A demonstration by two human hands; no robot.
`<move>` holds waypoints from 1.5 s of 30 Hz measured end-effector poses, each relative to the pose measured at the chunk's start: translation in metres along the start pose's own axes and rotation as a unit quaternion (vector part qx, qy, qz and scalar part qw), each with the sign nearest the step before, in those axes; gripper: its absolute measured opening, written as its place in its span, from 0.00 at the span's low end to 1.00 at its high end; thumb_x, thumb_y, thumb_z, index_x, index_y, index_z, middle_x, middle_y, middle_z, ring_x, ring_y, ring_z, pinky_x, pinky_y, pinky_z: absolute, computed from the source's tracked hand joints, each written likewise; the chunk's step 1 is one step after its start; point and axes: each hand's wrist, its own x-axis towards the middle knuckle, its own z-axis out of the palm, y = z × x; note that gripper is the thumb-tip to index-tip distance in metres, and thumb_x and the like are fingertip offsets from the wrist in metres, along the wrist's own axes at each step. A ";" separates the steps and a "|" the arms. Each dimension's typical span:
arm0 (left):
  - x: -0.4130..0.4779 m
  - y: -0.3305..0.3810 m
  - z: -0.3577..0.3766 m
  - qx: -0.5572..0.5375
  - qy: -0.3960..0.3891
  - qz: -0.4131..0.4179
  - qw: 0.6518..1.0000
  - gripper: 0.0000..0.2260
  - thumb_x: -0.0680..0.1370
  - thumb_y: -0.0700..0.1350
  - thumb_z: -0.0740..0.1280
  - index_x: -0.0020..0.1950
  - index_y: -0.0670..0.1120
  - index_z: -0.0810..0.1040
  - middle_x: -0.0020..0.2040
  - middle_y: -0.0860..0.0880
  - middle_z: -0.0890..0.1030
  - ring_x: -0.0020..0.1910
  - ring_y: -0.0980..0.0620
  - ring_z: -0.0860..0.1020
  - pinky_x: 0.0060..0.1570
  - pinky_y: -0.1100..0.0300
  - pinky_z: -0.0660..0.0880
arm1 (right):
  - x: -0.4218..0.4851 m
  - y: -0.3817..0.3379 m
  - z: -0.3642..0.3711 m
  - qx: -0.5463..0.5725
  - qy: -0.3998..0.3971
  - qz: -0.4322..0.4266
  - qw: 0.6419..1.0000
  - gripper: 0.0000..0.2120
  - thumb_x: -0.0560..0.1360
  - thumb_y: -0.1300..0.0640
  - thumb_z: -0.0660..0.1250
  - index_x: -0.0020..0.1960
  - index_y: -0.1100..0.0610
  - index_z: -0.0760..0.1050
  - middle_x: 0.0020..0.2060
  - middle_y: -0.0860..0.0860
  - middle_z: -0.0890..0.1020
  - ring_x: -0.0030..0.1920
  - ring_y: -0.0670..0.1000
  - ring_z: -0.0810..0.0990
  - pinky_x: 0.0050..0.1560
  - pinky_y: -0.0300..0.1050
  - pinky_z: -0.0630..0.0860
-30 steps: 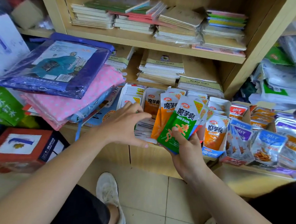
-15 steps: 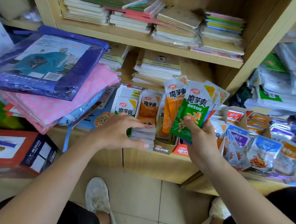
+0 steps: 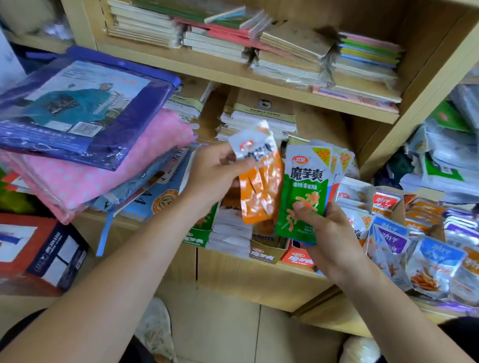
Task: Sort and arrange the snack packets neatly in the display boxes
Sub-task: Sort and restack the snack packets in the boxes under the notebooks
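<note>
Orange packet (image 3: 261, 185) pinched in the left hand (image 3: 215, 174); right hand (image 3: 329, 231) clasps a fan fronted by a green packet (image 3: 302, 202) reading "魔芋爽", both above the display boxes (image 3: 263, 253).

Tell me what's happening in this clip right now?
A person is sorting snack packets at a wooden shelf. The left hand pinches an orange packet by its top, held up beside the fan of packets in the right hand, which has a green packet in front. Below the hands sit the display boxes, partly filled. More loose packets lie to the right, unsorted.
</note>
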 end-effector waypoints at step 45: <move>0.014 -0.027 -0.013 0.517 0.101 0.238 0.816 0.06 0.77 0.41 0.70 0.43 0.49 0.76 0.29 0.55 0.72 0.29 0.48 0.76 0.29 0.52 0.76 | 0.000 0.010 -0.035 -0.112 0.024 -0.059 0.992 0.17 0.77 0.62 0.70 0.65 0.56 0.74 0.56 0.52 0.85 0.56 0.56 0.85 0.57 0.64 0.80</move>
